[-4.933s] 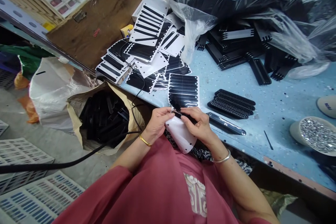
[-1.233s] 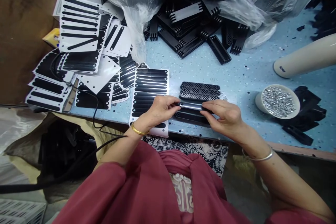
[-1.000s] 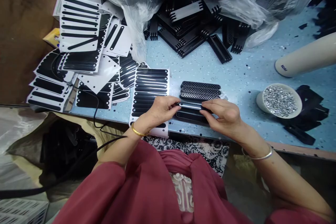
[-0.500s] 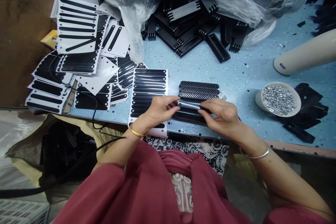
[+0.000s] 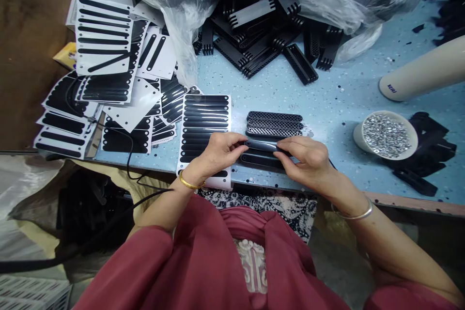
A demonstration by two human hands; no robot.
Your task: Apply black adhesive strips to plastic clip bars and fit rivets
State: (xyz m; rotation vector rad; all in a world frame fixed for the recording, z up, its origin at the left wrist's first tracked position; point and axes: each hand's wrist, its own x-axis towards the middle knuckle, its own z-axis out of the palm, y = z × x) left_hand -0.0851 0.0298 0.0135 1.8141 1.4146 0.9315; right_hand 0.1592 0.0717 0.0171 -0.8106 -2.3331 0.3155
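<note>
My left hand [image 5: 217,151] and my right hand [image 5: 304,159] pinch the two ends of a long, glossy black strip piece [image 5: 260,146] just above the blue table [image 5: 327,101]. A second black strip [image 5: 259,160] lies right under it. Behind them sits a short row of black lattice-patterned clip pieces [image 5: 274,124]. A white backing sheet with rows of black strip stickers [image 5: 205,126] lies flat under my left wrist.
Several more sticker sheets [image 5: 105,58] pile up at the left. Black comb-like parts [image 5: 261,43] spill from clear plastic bags [image 5: 189,14] at the back. A white bowl of small silver beads [image 5: 386,134] and a white cylinder [image 5: 421,70] lie at right. A black cable [image 5: 131,164] hangs off the edge.
Earlier my hands were peeling a strip off a backing sheet held over my lap. Over the last second both hands stay on the glossy strip, pressing it slightly lower; its shine has dimmed.
</note>
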